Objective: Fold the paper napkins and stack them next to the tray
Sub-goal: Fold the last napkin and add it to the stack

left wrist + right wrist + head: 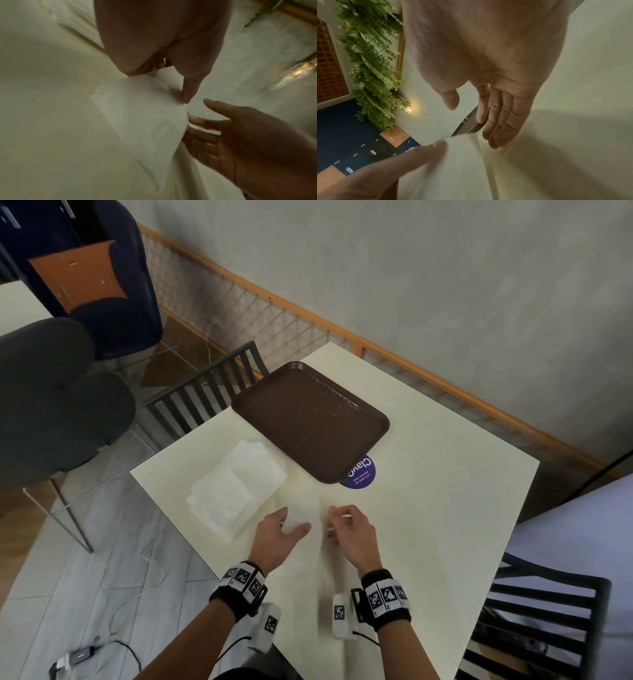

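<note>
A single white paper napkin (297,515) hangs above the table's front middle, blurred. My left hand (293,522) pinches its upper edge between thumb and fingers; the left wrist view shows the thumb (187,94) pressed on the napkin (142,119). My right hand (337,523) is just to the right, fingers straight, their tips touching the napkin's side edge (186,121). In the right wrist view the right hand (479,115) is flat and holds nothing. A stack of white napkins (236,491) lies left of the brown tray (308,422).
The cream table (428,491) carries a round purple sticker (359,474), half under the tray's near corner. Dark slatted chairs stand at the far left edge (205,392) and near right edge (541,628). Cables lie on the floor (102,645).
</note>
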